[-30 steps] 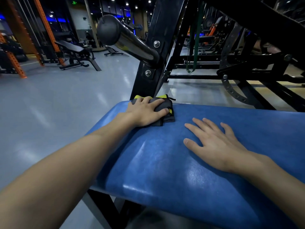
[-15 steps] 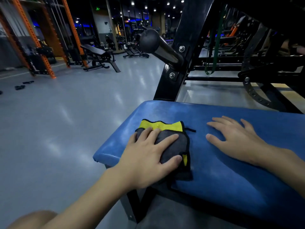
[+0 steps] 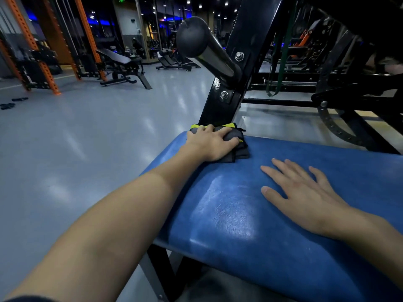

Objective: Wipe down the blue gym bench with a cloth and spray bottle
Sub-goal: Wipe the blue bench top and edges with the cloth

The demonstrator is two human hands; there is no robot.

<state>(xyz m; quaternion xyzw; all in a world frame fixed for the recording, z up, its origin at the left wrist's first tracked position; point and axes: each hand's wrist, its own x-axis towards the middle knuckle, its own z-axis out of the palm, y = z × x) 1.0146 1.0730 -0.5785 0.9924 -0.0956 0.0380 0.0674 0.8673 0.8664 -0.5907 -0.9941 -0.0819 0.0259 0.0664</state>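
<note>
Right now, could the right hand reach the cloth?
Probably yes. The right hand lies flat on the blue bench, with only bare pad between it and the cloth under the left hand.

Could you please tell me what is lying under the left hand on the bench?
A grey cloth with yellow trim lies under the left hand; its middle is covered.

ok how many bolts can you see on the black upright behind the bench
2. One bolt sits beside the base of the black bar, the other bolt lower on the upright. More may be hidden.
</note>
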